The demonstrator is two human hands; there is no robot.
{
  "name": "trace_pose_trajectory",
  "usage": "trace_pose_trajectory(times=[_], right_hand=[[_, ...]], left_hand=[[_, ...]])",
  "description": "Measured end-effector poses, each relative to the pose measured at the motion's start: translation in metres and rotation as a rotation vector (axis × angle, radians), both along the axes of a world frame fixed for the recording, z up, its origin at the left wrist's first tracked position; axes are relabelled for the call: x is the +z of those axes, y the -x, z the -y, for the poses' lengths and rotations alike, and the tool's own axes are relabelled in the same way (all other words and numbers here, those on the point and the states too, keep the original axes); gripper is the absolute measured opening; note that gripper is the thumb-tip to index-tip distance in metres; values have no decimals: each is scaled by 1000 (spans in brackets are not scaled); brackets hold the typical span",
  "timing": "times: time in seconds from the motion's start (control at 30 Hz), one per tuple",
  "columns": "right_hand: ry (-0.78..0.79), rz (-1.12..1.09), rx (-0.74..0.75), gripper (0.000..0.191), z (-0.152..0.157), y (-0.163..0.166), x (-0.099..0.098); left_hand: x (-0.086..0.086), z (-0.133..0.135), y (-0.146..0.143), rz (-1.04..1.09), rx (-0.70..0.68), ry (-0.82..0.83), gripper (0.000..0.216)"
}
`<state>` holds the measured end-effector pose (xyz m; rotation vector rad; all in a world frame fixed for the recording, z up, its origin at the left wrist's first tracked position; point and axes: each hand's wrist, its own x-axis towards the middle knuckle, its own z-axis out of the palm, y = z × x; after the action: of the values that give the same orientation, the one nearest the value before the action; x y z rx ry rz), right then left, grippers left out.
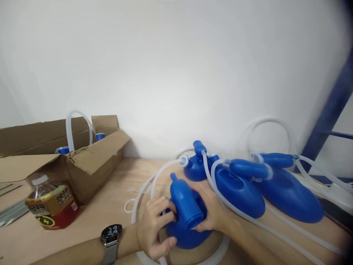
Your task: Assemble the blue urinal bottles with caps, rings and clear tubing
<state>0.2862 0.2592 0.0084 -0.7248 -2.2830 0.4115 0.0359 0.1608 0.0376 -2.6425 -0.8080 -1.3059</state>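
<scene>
A blue bottle-shaped plastic cup [186, 200] with a narrow spout at its upper end and an open mouth towards me lies tilted over a rounded blue urinal bottle [190, 239]. My right hand [212, 209] is closed round the cup's right side, thumb near its mouth. On the left, my left hand [157, 224] has its fingers bent against the side of the urinal bottle, thumb lower down; its fingertips are partly hidden. Clear tubing [135, 209] loops round the urinal bottle and passes by my left hand.
More blue urinal bottles [239, 195] with cups and tubing crowd the right side, against the wall. An open cardboard box [93, 169] holds blue parts and a tube on the left. Before it stand a drink bottle [52, 206] and several metal rods [12, 213]. A dark phone-like slab [336, 213] lies far right.
</scene>
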Motion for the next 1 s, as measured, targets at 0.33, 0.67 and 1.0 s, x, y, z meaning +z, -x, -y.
trace_pose_trajectory(times=[0.33,0.67,1.0], right_hand=[[27,-2,-265,91,19,10,6],[-17,232,-487,90,40,30,9],[-46,396,-485,101,82,35,59]], left_hand=[[-3,-19,43,213,566,215,48],[-63,-3,148,22,853,523,49],[-45,-6,155,-139,973,578,67]])
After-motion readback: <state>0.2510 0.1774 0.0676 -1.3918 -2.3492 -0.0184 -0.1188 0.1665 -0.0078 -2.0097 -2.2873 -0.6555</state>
